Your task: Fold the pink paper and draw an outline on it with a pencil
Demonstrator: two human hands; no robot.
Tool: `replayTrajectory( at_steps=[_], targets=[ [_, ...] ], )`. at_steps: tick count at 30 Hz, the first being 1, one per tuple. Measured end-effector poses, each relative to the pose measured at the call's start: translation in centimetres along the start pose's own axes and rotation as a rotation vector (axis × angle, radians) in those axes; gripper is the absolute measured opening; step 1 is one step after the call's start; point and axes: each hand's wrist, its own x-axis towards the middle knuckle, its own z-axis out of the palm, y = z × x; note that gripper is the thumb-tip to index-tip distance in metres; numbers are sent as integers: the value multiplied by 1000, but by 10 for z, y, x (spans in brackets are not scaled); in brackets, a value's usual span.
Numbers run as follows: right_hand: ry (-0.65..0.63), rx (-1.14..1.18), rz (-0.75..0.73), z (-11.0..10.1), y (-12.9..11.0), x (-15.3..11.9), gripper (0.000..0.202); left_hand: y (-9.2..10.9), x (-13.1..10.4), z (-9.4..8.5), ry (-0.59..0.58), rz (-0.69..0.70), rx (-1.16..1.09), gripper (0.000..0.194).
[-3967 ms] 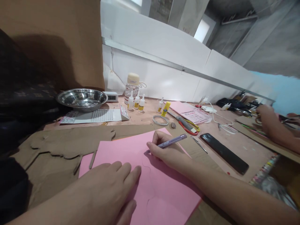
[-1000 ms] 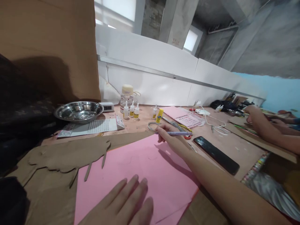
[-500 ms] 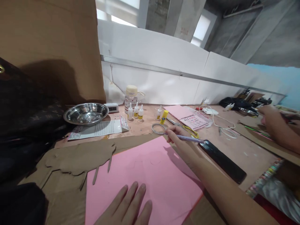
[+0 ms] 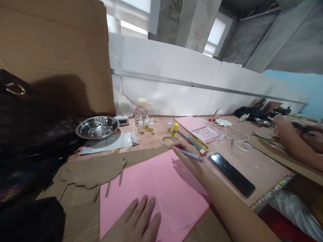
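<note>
A sheet of pink paper (image 4: pixel 156 178) lies on brown cardboard (image 4: pixel 78 215). My left hand (image 4: pixel 137 218) rests flat on its lower part, fingers spread. Over the paper's upper right corner, my right hand (image 4: pixel 188 156) grips a light purple pen (image 4: pixel 193 155), whose body points to the right; its tip is hidden by my fingers. On the left, a cardboard cutout shaped like an animal (image 4: pixel 93 173) overlaps the paper's edge with its thin legs. Just beyond my right hand are a roll of tape (image 4: pixel 167 142), a yellow glue stick (image 4: pixel 174 130) and scissors (image 4: pixel 203 144).
A black phone (image 4: pixel 232 174) lies right of my forearm. Behind stand a steel bowl (image 4: pixel 98 128), small glue bottles (image 4: pixel 150 127) and a lidded water bottle (image 4: pixel 141 109). A pink paper pack (image 4: pixel 202 129) and white cable (image 4: pixel 227 131) lie farther right, near another person's arm (image 4: pixel 294 141).
My right hand has shifted a little left and down, and the pen has turned with it. The camera view has tilted slightly. My left hand stays flat on the paper.
</note>
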Motion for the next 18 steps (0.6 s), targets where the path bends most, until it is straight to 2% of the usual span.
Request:
replayTrajectory(
  at_steps=[4, 7, 11, 15, 18],
  targets=[
    [19, -134, -56, -11, -6, 5, 33, -5, 10, -10, -96, -13, -95, 43],
    [36, -199, -64, -22, 0, 13, 36, -2, 10, -12, -132, -52, -162, 50],
    [52, -265, -39, -34, 16, 22, 40, 6, 7, 7, -146, -90, -214, 51],
    [62, -365, 33, -43, 33, 26, 33, 14, 7, 30, -127, -144, -219, 57],
    [62, -407, 78, -42, 46, 30, 27, 14, 2, 30, -116, -162, -217, 59]
  ],
)
